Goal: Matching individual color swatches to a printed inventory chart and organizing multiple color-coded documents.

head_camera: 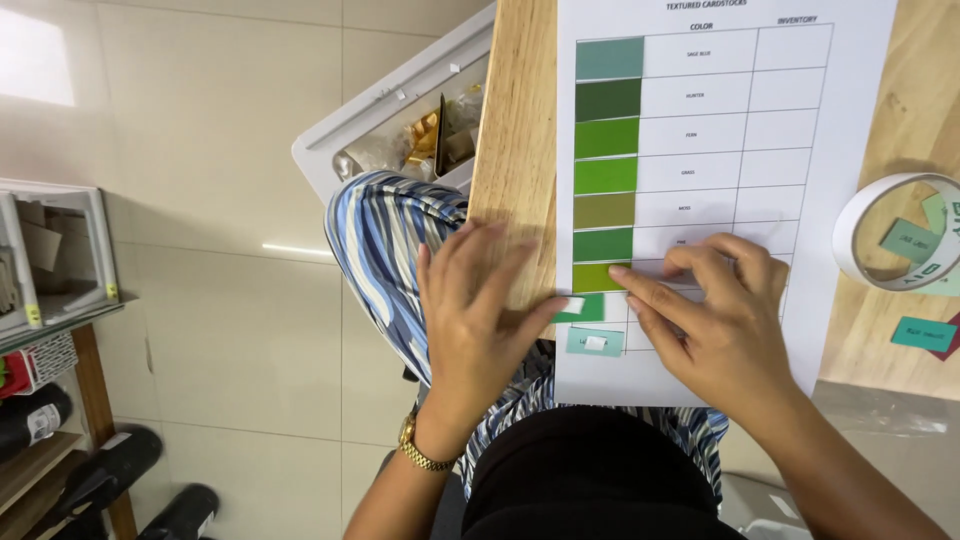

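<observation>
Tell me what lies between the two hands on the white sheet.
In the head view, between the left hand and right hand, two small green swatches lie on the white sheet, one below the other.

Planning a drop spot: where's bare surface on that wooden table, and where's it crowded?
Free: the wood strip left of the paper chart, and wood above the tape roll. Crowded: the chart's lower left, where left hand and right hand meet at the green swatches.

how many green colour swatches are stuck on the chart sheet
9: seven stacked down the left column, an eighth at the left hand fingertips, a pale ninth lowest. The hands may hide more.
</observation>
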